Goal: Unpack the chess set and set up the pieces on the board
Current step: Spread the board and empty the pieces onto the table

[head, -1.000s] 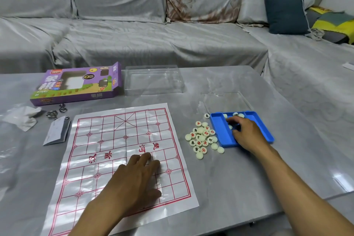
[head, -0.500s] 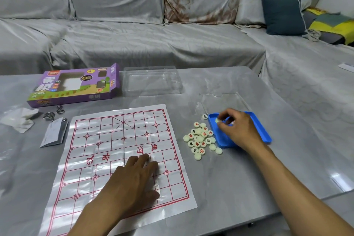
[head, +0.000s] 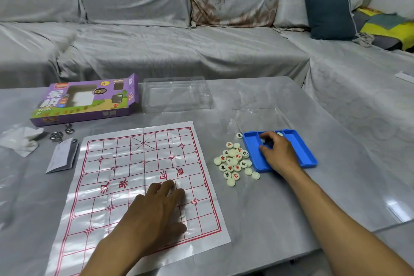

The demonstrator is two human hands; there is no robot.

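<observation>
Step in hand: emptying the pieces out of the blue tray (head: 307, 154), none placed on the board yet. Left hand (head: 154, 210) lies flat, fingers straight and together, pressing the paper board (head: 125, 163) down on the grey surface (head: 280, 219). Right hand (head: 276, 152) reaches into the tray, fingers curled over the far compartments; it seems to be pinching a pale piece, though what is under the fingertips is not clear. 1 more pale piece (head: 279, 134) shows in the tray just past the fingers. The piece pile (head: 234, 161) sits on the surface between board and tray, touching neither sheet nor hand; 1 stray piece (head: 239, 135) lies by the tray's far-left corner. Purple box (head: 85, 101) and clear lid (head: 177, 94) are well apart at the back. Next move likely: clear the last tray pieces, then sort red and black and place them on the line crossings.
</observation>
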